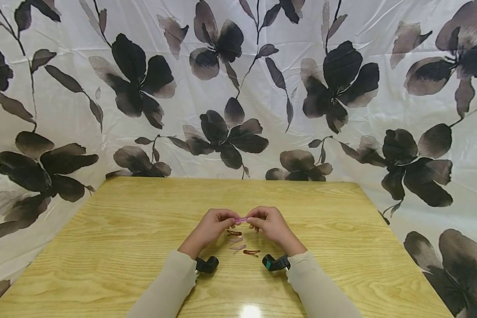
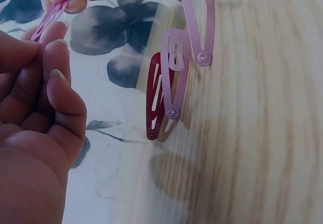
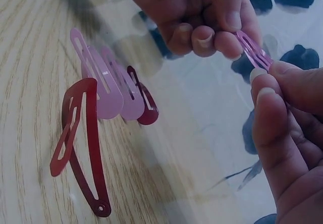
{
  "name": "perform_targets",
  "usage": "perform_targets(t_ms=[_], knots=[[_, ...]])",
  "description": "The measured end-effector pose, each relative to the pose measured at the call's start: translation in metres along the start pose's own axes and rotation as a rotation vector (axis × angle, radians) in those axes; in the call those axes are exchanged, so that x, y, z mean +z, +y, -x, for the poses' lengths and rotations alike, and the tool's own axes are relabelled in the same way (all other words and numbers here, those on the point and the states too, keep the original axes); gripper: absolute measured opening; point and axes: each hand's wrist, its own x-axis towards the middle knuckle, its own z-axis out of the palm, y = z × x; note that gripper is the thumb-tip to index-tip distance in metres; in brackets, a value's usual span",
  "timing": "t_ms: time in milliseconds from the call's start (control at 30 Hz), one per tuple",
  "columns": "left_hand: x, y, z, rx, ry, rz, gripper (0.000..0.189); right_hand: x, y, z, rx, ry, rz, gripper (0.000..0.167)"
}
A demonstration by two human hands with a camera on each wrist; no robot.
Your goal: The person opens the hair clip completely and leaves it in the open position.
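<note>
A pink snap hair clip [image 3: 254, 51] spans the gap between both hands, held up over the table. My left hand [image 1: 213, 224] pinches one end of it between thumb and fingers, and my right hand [image 1: 268, 224] pinches the other end. Below them on the table lies a short column of snap clips. Nearest the hands is a dark red clip [image 1: 234, 233], then a light pink clip [image 1: 236, 240] and a second light pink clip [image 1: 237, 247]. Closest to the body lies another red clip [image 3: 93, 138], its inner tongue sprung away from the frame.
The wooden table [image 1: 123, 229] spreads out on both sides of the hands. Behind it hangs a white cloth [image 1: 278, 128] printed with dark flowers. Each wrist wears a black camera band [image 1: 276, 263], close above the tabletop.
</note>
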Motion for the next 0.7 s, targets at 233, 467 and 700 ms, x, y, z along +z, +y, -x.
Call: perform_targets(t_ms=[233,467,700], knots=[[0.0009,-0.0014,-0.0009,-0.001,0.003,-0.004,0.017,0.0003,0.0047,-0.0024,0.014,-0.001,-0.011,0.008],[-0.0014,-0.0022,-0.0018,0.014,-0.007,0.012,0.017,0.0022,0.0005,-0.0009,-0.013,-0.021,-0.028,0.011],[-0.0032,-0.0042,-0.0039,0.030,-0.025,0.030,0.018,0.0040,0.0001,-0.0016,0.000,-0.010,-0.033,0.009]])
